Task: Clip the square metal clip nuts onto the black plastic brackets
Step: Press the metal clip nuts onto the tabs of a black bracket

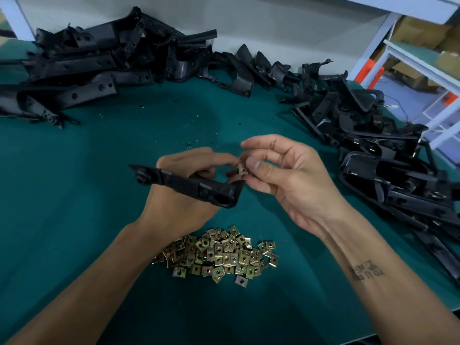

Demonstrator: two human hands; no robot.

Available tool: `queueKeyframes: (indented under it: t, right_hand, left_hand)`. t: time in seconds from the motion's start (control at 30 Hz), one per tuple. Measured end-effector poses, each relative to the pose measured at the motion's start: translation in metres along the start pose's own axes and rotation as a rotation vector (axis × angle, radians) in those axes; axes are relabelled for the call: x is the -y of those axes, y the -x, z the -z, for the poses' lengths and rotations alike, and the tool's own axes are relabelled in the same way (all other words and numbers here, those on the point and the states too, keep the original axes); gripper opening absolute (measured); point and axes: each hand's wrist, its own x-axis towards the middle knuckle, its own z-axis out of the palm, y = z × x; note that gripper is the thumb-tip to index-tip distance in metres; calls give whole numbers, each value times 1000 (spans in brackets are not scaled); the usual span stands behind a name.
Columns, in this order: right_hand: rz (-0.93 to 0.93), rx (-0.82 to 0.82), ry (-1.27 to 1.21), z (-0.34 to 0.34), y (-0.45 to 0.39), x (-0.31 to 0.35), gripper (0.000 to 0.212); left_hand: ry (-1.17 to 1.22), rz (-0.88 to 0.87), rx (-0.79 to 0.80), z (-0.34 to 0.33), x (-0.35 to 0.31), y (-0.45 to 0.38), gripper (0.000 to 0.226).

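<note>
While the table [74, 170] wears a teal-green cloth with little specks of debris scattered mid-way, the back is a plain pale wall [273, 23], and off to the right there's a white shelf frame [408, 58] with cardboard boxes [418, 31] behind it. Two big heaps of black plastic brackets: one far left [82, 63], one down the right side [388, 150], way too many to count. Same for the pile of clip nuts [219, 255] near the table's front edge, dozens easily. The left hand [179, 195] has its grip wrapped around one bracket [189, 186], held above the table. The right hand [286, 175] pinches a single clip nut [242, 168] between thumb and fingers, just above the bracket's end.
</note>
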Motion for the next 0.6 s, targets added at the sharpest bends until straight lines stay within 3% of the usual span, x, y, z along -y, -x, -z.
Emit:
queueKeyframes:
  t: [0.13, 0.27, 0.6]
  right_hand:
    - [-110, 49, -107, 6, 1, 1, 29]
    - [-165, 151, -62, 9, 5, -4, 17]
    - [-153, 93, 41, 10, 12, 0, 21]
  left_hand:
    - [-2, 2, -16, 1, -4, 0, 19]
    - [13, 0, 4, 1, -6, 0, 19]
    - [19, -15, 14, 1, -8, 2, 15]
